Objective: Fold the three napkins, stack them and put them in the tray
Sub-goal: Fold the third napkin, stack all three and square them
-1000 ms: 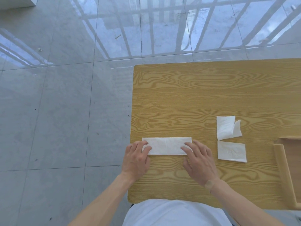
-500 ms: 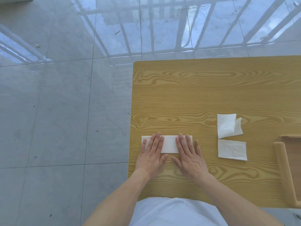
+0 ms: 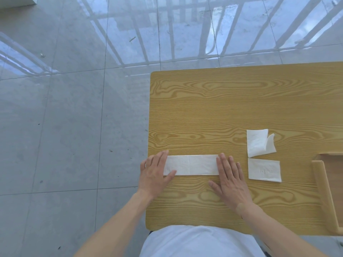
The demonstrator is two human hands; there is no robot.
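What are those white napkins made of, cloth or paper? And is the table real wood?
The long napkin under both hands looks like thin, matte tissue paper: faintly embossed, with a sharp crease. The folded napkin beside it looks the same. The table shows a bold, smooth yellow wood grain; it may be printed laminate rather than solid wood. The tray looks like pale, plain wood.

Left hand [image 3: 155, 173] and right hand [image 3: 230, 179] are lying flat, pressing the ends of a long folded napkin [image 3: 192, 165] onto the tabletop [image 3: 222, 108].
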